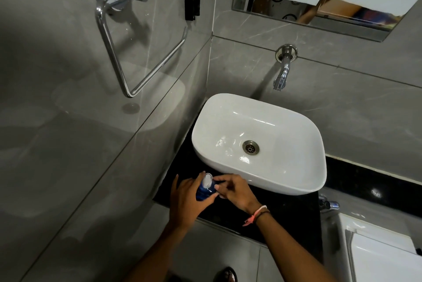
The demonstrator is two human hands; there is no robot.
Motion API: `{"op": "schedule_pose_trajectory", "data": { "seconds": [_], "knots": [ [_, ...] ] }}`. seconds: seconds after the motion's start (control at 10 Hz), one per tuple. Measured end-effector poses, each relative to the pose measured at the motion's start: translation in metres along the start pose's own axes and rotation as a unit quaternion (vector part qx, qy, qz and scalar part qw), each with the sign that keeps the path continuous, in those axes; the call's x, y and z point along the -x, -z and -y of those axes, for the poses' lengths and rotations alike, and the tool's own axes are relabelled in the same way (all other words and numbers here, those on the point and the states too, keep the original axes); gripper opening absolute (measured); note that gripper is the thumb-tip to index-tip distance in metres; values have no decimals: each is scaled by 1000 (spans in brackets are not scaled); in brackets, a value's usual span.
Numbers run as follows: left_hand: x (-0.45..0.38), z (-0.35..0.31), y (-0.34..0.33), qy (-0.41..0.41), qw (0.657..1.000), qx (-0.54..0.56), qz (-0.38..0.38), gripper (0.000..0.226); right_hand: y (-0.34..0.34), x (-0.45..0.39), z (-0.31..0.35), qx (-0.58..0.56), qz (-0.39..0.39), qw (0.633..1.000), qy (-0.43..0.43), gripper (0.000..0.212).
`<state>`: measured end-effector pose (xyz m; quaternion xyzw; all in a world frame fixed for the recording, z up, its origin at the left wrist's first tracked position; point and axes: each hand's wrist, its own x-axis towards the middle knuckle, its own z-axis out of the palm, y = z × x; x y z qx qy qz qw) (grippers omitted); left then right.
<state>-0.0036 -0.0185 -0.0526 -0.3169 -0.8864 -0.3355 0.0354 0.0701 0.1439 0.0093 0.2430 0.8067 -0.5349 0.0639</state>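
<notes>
A small blue bottle (204,192) with a white flip cap stands over the black counter (285,208), just in front of the white basin (296,135). My left hand (187,199) grips the bottle's body from the left, thumb wrapped across its lower front. My right hand (235,190) reaches in from the right, fingertips touching the bottle near its neck just below the cap. The cap looks flipped up. Cords are tied round my right wrist.
A chrome tap (283,71) sticks out of the grey wall above the basin. A chrome towel ring (137,53) hangs on the left wall. A mirror (319,12) is partly covered by white cloth. A white toilet tank (383,254) stands at lower right.
</notes>
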Motion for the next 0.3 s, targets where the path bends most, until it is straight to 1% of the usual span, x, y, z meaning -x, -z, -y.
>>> {"op": "schedule_pose_trajectory", "data": {
  "seconds": [0.1,0.2,0.3],
  "knots": [
    [-9,26,18,17,1000,-2,18,60,-23,-20,12,5,7,1000,23,33],
    [-14,34,29,19,1000,-13,16,59,-35,-24,19,23,9,999,44,34],
    [-12,35,37,-4,1000,-9,-2,83,-34,-20,22,88,-62,990,88,37]
  ]
}}
